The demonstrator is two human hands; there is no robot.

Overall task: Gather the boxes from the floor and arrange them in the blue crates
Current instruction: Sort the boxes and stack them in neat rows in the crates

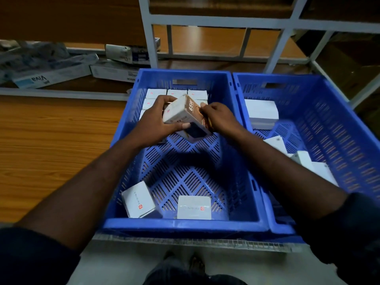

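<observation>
Two hands hold one box (186, 118), tilted, over the far half of the left crate (181, 225), apparently clear of the crate floor. The left hand (156, 122) wraps the box's left end, fingers over the top and thumb across the near face. The right hand (218, 118) pinches the right edge with curled fingers. The box is judged light and stiff: printed cardboard with smooth faces that may slip, and corners that may crush under pressure. Take hold on two opposite flat faces, not on corners or the flap end, and use moderate grip force. Packed rows (176, 93) of like boxes lie flat against the crate's far wall, just beyond the held box. Two loose boxes (137, 199) lie near the near wall, apart from each other. The right crate (349, 128) stands against the left crate and holds a stack (261, 114) at its far left corner, with more boxes along its left side. A white rack (205, 19) stands behind both crates, with cartons (51, 75) on its low shelf.
</observation>
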